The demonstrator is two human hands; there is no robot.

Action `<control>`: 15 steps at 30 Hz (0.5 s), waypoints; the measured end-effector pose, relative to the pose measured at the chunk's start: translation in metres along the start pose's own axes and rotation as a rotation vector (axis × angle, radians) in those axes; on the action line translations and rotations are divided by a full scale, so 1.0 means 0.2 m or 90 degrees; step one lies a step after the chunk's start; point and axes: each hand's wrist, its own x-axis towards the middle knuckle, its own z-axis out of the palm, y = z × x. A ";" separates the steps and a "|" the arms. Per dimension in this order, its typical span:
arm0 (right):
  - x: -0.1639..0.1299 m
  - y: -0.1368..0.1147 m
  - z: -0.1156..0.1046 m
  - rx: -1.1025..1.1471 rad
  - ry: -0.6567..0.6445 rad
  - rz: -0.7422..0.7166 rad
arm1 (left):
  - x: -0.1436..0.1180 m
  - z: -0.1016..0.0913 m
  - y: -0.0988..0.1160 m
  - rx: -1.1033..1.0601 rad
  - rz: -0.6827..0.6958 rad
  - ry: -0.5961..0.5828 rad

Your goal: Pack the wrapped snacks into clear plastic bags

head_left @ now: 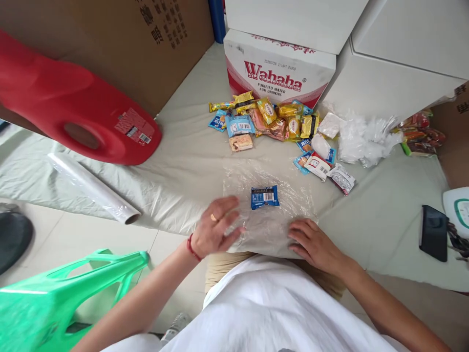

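A blue snack packet [264, 197] with a white barcode label lies on a spread sheet of clear plastic film [264, 230] in front of me. My left hand [219, 226], with a ring and a red bracelet, is at the film's left side, fingers apart and slightly blurred. It is near the packet but apart from it. At the film's right front, my right hand [311, 242] rests with its fingers spread on the edge. Neither hand shows anything held.
Behind the film lie assorted wrapped snacks [267, 120] before a Wahaha carton [280, 68]. Crumpled clear plastic [366, 139] is to their right. A film roll [95, 188], a red jug [80, 107] and a green stool [69, 293] stand or lie left. A phone [433, 232] lies right.
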 end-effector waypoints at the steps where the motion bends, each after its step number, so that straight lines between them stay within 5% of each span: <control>1: -0.02 0.01 0.03 0.009 0.014 0.014 | -0.05 -0.02 0.03 -0.026 0.019 -0.072; 4: 0.00 0.04 0.03 0.073 0.024 0.038 | -0.18 -0.07 0.06 -0.029 -0.029 -0.249; 6: 0.06 0.06 -0.03 0.113 0.008 0.053 | -0.21 -0.11 0.05 -0.042 -0.089 -0.294; 11: 0.30 0.15 -0.27 0.133 -0.029 0.085 | -0.05 -0.23 -0.06 -0.194 -0.290 -0.299; 15: 0.54 0.27 -0.37 0.095 -0.064 0.142 | 0.14 -0.23 -0.23 -0.142 -0.446 -0.255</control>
